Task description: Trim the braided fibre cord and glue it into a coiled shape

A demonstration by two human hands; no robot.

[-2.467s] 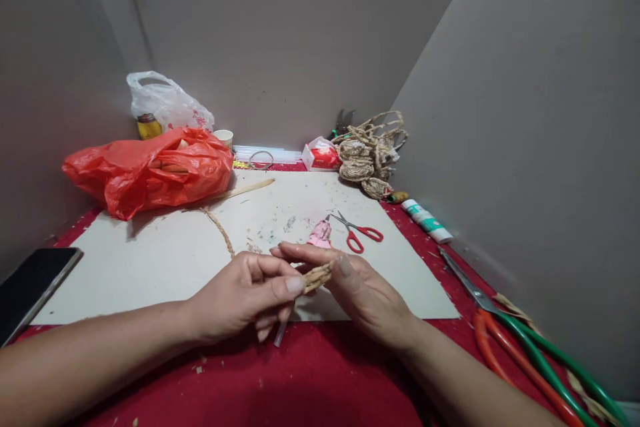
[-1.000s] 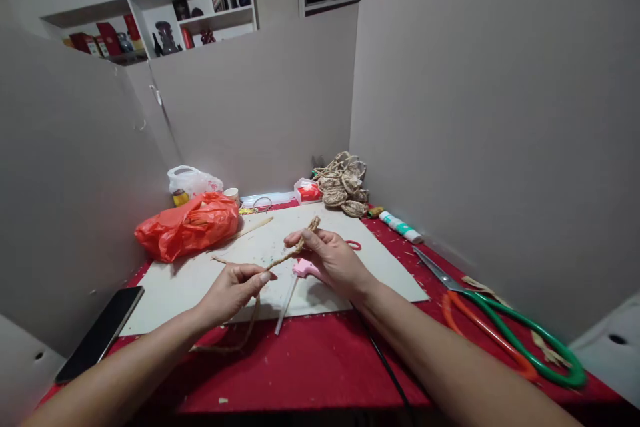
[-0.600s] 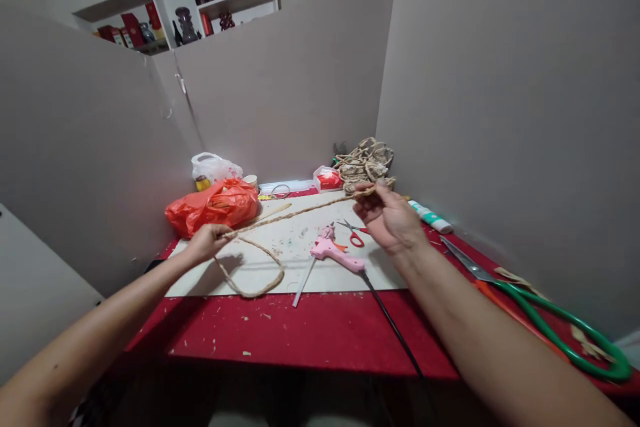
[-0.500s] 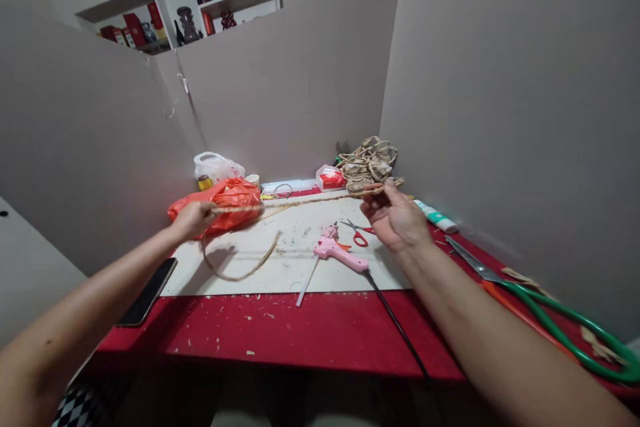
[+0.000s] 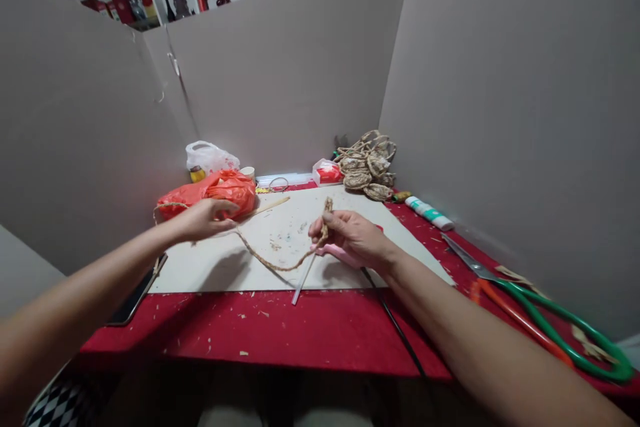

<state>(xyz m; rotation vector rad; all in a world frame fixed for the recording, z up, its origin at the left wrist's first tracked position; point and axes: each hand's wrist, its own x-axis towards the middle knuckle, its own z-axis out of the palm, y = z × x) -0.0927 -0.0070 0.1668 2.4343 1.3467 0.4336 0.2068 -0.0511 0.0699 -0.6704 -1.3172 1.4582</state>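
I have the left hand (image 5: 207,219) closed around the braided cord (image 5: 273,261) over the far left corner of the white board (image 5: 220,270), just in front of the orange bag (image 5: 227,188) lying on that corner. The right hand (image 5: 350,239) sits over the board's middle, thumb and fingers pinched on the cord's other end, with a short stub standing up above the grip. Between the two hands the cord hangs slack and touches the board's centre. Past the left hand its tail loops off the board's left edge, near the phone (image 5: 135,290) lying beside that edge. My worry is the slack. It lies just beside the pink glue gun (image 5: 336,252) under my right hand and the white glue stick (image 5: 300,283) crossing the board's near edge, so a pull could snag either. A loosened pinch could let the braid fray.
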